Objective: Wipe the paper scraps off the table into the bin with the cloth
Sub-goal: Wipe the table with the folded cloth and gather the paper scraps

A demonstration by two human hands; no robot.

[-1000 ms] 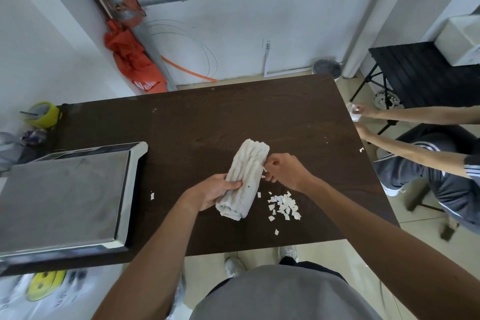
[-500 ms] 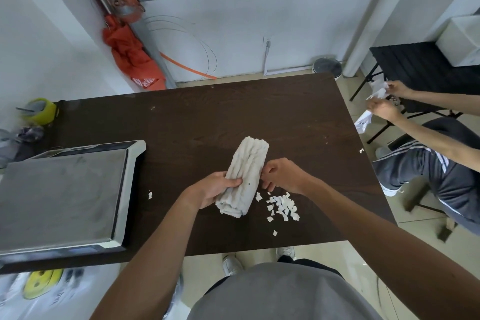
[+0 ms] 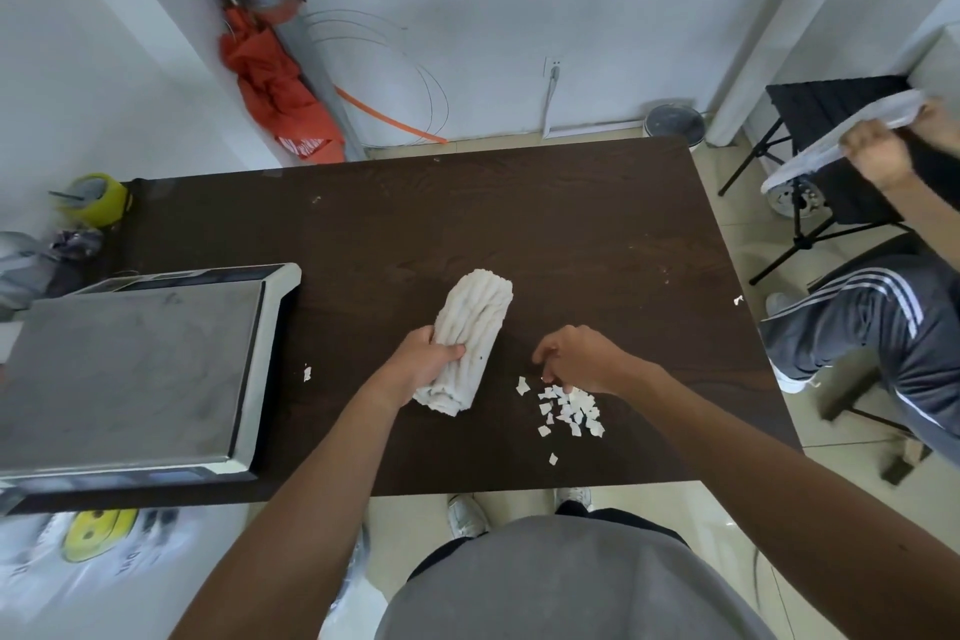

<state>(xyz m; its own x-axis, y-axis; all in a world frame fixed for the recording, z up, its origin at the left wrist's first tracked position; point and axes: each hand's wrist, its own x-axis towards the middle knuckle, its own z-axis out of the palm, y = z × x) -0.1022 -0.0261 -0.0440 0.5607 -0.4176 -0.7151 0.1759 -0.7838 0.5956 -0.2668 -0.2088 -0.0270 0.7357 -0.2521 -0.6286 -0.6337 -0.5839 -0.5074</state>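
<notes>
A folded white ribbed cloth (image 3: 475,327) lies on the dark brown table (image 3: 467,224), and my left hand (image 3: 423,361) grips its near end. My right hand (image 3: 576,359) hovers just right of the cloth, fingers curled down over a pile of small white paper scraps (image 3: 569,411). Whether it pinches a scrap I cannot tell. One stray scrap (image 3: 307,373) lies left of the cloth, another (image 3: 737,299) at the table's right edge. No bin is clearly in view.
A large grey scale (image 3: 130,369) fills the table's left part. A second person sits at the right (image 3: 883,327), holding a white bag (image 3: 831,146). A black folding stool (image 3: 821,130) stands behind. A yellow tape roll (image 3: 101,198) sits at the far left.
My right hand has let go of the cloth's right side and moved right and down to the scrap pile. The seated person raised both hands with the white bag.
</notes>
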